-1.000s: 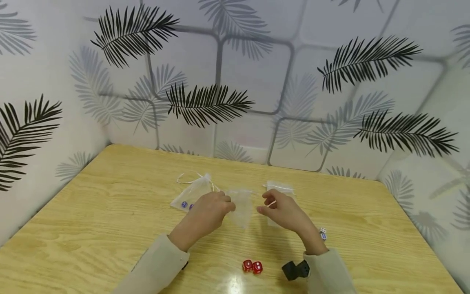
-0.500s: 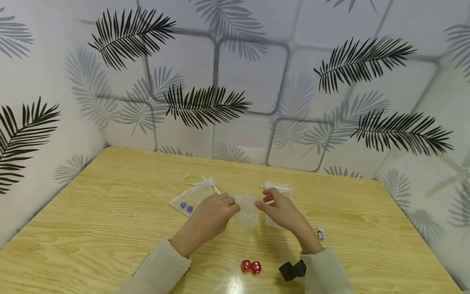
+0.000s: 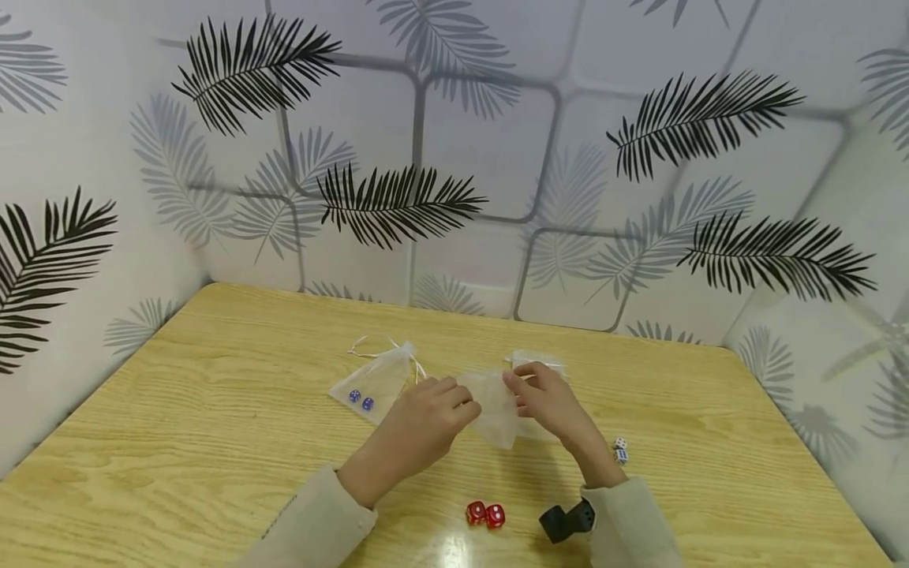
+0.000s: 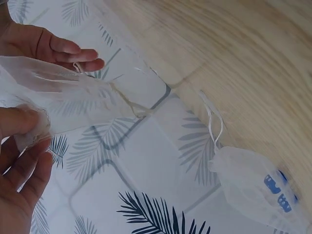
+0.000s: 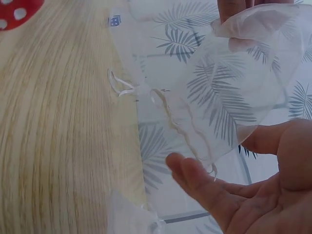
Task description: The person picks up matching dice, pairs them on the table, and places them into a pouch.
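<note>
A sheer white drawstring pouch [image 3: 493,410] is held up above the table between the hands. My left hand [image 3: 426,422] pinches its closed end between thumb and fingers, plainly seen in the left wrist view. At the mouth end, my right hand [image 3: 554,402] has its thumb touching the pouch edge, while its fingers stay extended and spread from the thumb beside the cord [image 5: 180,126]. To the left lies a second pouch [image 3: 387,375] with two blue dice [image 3: 360,399] inside. Partly hidden behind the right hand is a third pouch [image 3: 533,359], lying flat.
Two red dice [image 3: 486,515] sit near the front of the wooden table [image 3: 177,442]. Two black dice [image 3: 566,522] lie beside the right sleeve. Two white dice [image 3: 621,450] rest to the right of the right forearm. A leaf-patterned wall covering [image 3: 461,260] rises behind the table.
My left hand has moved rightward with the pouch, which now reaches the right hand's fingers. The right hand has shifted slightly and its thumb now meets the pouch.
</note>
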### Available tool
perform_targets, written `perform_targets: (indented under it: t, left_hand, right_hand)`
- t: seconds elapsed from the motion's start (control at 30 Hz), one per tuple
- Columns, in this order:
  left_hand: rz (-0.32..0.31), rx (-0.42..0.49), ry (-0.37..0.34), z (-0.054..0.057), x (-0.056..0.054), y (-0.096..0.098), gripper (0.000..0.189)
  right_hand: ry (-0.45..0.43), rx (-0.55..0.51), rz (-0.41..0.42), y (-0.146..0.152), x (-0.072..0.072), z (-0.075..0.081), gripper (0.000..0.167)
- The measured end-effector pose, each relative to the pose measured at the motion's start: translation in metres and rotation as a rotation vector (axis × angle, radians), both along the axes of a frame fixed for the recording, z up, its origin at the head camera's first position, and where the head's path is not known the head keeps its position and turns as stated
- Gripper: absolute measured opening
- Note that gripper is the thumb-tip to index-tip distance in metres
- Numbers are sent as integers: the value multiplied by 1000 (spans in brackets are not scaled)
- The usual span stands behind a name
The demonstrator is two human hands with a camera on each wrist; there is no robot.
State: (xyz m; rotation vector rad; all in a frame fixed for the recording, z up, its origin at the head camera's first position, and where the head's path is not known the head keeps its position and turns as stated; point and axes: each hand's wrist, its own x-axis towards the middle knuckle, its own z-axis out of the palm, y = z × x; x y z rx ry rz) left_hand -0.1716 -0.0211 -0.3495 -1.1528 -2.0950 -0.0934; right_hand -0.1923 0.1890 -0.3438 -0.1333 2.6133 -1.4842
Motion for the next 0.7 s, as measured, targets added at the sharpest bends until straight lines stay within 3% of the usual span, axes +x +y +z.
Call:
perform_targets:
  t: [0.17,0.37,0.7]
  left_hand:
    - [-20,-63,0,2,3,1,21]
    - [-42,-104,-20,1,4,3,23]
    - [-6,-158,-115,-4,3,5,18]
  right_hand:
    - [67,-62,-16,1,-2,1,44]
    - [102,-173,-95,3,-4,2,40]
    - [172,-270,-124,1,-3,8,41]
